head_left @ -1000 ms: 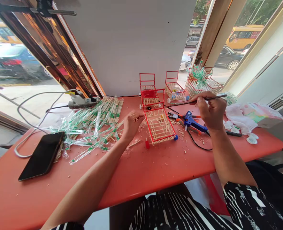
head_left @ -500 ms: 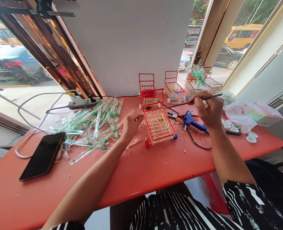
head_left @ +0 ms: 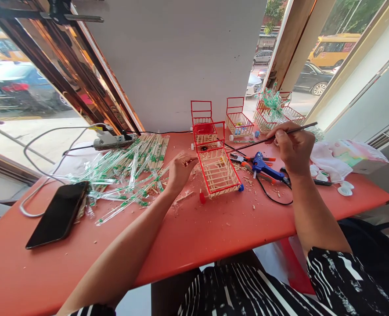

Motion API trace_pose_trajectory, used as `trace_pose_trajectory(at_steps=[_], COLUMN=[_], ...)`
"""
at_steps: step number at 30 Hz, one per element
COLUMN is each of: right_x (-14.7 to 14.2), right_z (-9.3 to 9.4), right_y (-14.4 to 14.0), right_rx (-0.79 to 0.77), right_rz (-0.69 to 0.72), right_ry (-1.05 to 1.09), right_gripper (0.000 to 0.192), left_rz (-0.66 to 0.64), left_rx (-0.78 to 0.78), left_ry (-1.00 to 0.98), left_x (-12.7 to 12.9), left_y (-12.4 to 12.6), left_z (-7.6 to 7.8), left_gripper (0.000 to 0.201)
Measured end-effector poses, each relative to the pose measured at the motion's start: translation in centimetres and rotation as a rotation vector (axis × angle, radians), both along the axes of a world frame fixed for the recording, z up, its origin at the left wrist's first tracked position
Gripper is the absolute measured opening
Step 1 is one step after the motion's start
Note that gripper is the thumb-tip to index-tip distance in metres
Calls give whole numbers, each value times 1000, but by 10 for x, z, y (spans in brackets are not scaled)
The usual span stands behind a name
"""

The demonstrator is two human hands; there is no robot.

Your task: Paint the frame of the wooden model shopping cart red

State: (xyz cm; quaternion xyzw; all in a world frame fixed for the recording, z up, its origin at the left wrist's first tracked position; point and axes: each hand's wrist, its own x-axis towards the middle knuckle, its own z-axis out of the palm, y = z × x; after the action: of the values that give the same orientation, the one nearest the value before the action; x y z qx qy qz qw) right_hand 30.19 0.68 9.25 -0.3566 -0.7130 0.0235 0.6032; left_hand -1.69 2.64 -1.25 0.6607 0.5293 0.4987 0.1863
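Observation:
A small cart (head_left: pixel 219 171) of wooden sticks with a red frame lies on its back mid-table. My left hand (head_left: pixel 180 169) rests beside its left edge, fingers curled against the rim. My right hand (head_left: pixel 293 147) hovers right of the cart, pinching a thin dark paintbrush (head_left: pixel 273 136) whose tip points left toward the cart's red handle (head_left: pixel 209 131). A blue glue gun (head_left: pixel 263 169) lies under that hand.
Wrapped chopsticks (head_left: pixel 128 169) pile up at left, beside a black phone (head_left: pixel 59 214) and a power strip (head_left: pixel 110 140). More finished carts (head_left: pixel 239 118) stand at the back. Pliers (head_left: pixel 243 159), white caps (head_left: pixel 344 189) and a cloth (head_left: pixel 329 160) lie at right on the red table (head_left: pixel 214 232).
My right hand has shifted slightly right and tilted the paintbrush, raising its back end. My left hand and the cart have stayed in place.

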Motion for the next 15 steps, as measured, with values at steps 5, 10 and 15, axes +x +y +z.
trace_pose_trajectory(at_steps=[5, 10, 15], right_x=[4, 3, -2], right_z=[4, 5, 3], right_y=[2, 10, 9], right_rx=[7, 9, -36], right_rz=[-9, -45, -65], right_ry=[97, 194, 111], right_gripper=[40, 44, 45], left_rz=[25, 16, 28], left_rx=[5, 0, 18], left_ry=[4, 24, 25], left_x=[-1, -4, -9], left_y=[0, 1, -1], left_z=[-1, 0, 2], left_gripper=[18, 17, 17])
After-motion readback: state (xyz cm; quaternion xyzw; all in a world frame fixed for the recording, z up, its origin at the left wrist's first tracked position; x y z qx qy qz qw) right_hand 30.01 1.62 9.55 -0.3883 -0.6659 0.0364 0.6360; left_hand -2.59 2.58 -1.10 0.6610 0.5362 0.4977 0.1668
